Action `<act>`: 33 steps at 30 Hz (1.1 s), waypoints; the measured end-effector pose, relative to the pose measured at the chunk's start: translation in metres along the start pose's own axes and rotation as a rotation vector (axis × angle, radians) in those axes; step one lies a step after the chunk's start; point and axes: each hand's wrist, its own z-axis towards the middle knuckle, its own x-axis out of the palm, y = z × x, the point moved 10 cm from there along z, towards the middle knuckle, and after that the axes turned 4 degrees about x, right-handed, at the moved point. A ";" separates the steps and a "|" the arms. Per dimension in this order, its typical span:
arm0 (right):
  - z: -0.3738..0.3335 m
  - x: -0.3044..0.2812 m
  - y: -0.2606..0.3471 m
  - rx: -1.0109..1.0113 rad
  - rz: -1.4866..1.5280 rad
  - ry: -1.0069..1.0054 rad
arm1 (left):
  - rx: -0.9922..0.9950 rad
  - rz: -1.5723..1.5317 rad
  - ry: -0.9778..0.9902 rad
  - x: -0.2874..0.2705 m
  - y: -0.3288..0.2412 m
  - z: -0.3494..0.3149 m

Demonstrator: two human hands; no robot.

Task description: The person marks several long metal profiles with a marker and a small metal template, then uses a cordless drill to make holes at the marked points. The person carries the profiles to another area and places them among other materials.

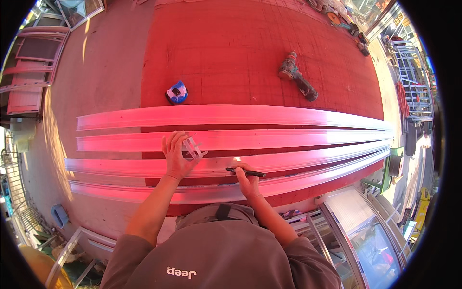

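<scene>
Several long metal profiles (pixel 279 114) lie side by side across a red work surface. My left hand (pixel 176 156) grips a short, pale piece of cut profile (pixel 193 148) with an open, ribbed cross-section, held above the middle profiles. In my right hand (pixel 247 183) is a black marker pen (pixel 251 172), pinched between thumb and fingers and lying nearly level. Its left end hangs over the third profile (pixel 214 166) from the far side; whether it touches the metal I cannot tell. The nearest profile (pixel 207 194) runs just in front of my body.
Beyond the profiles lie a blue and white tape measure (pixel 177 92) and a cordless drill (pixel 297 77) on the red surface (pixel 216 48). Window frames (pixel 353 231) stand close at the right. More frames (pixel 36 67) lean at the far left. A green stand (pixel 392 168) is near the profiles' right ends.
</scene>
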 end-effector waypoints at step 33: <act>-0.039 0.054 0.073 0.279 -0.170 0.535 | -0.501 -2.118 0.019 -0.058 -0.139 0.051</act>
